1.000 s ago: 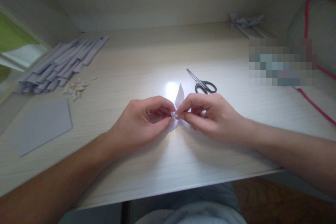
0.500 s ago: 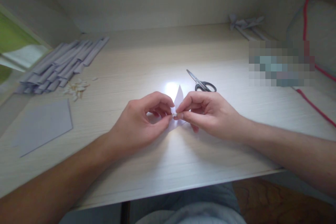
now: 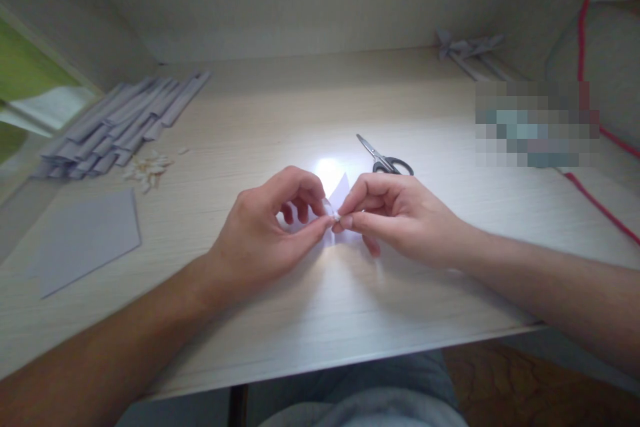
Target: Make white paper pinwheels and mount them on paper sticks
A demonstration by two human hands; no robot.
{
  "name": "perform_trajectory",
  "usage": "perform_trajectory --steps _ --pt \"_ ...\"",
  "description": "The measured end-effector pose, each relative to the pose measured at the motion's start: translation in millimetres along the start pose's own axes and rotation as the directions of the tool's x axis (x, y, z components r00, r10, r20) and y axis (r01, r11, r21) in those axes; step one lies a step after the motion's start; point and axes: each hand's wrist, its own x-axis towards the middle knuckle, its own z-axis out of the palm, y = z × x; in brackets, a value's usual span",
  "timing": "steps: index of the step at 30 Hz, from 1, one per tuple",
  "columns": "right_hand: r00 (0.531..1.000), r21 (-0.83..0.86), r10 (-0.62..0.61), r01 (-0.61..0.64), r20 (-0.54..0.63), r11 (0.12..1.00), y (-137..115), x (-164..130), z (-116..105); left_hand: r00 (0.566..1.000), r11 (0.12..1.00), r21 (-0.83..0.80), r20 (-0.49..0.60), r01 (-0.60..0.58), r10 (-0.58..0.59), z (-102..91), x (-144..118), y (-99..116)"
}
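A sheet of white paper (image 3: 342, 191), partly curled, is between my two hands over the tabletop, with one pointed corner standing up beyond the fingers. My left hand (image 3: 273, 230) has its thumb and forefinger closed on the near edge of the paper. Thumb and fingers of my right hand (image 3: 400, 217) pinch the same edge from the right. Right at the fingertips is a tight white bit, perhaps a rolled edge; most of it is covered. Scissors (image 3: 380, 157) with black handles lie just beyond my right hand, apart from it.
At the left lie a stack of rolled paper tubes (image 3: 125, 123), a heap of small white pieces (image 3: 149, 170) and flat paper sheets (image 3: 93, 237). Folded paper strips (image 3: 470, 47) rest at the back right. A red cord (image 3: 603, 213) and a blurred-out patch (image 3: 535, 123) are at the right.
My left forefinger has lifted slightly from the thumb, and the paper's upright corner has dropped a little and leaned right. Both hands stay on the paper; the view has shifted slightly.
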Motion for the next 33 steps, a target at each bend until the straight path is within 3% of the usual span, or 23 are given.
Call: perform_trajectory --steps 4,11,22,33 --pt "0.999 0.096 0.044 -0.044 -0.005 0.994 -1.5 2.7 -2.4 0.998 0.991 0.122 -0.012 -0.060 0.062 -3.7 1.7 2.1" --pt "0.998 0.111 0.063 -0.063 -0.004 0.992 -2.8 1.6 -2.3 0.990 0.977 0.163 0.012 -0.140 0.140 -5.8 5.0 2.7" --pt "0.999 0.043 0.018 -0.020 0.049 0.999 -3.1 -1.4 0.8 0.985 0.955 0.251 -0.035 -0.156 0.170 -3.8 5.0 -0.8" --pt "0.999 0.044 -0.022 0.020 0.036 0.999 0.6 -2.6 1.4 0.981 0.949 0.251 0.050 -0.192 0.185 -5.9 6.5 2.7"
